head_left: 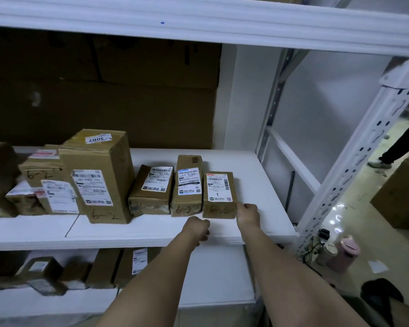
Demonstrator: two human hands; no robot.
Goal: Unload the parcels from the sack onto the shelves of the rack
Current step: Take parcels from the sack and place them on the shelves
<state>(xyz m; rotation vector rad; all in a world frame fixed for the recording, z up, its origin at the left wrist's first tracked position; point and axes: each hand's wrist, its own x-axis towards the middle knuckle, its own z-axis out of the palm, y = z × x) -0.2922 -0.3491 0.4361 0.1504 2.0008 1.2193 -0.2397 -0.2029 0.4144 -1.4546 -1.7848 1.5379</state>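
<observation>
My right hand is touching the small brown cardboard parcel on the white shelf; my left hand is hovering, fingers curled, empty.

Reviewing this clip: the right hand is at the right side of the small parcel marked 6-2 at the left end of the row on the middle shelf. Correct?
Not quite. The head view shows the right hand at the right side of the small parcel marked 6-2, but that parcel sits at the right end of the row on the middle shelf, not the left end.
</observation>
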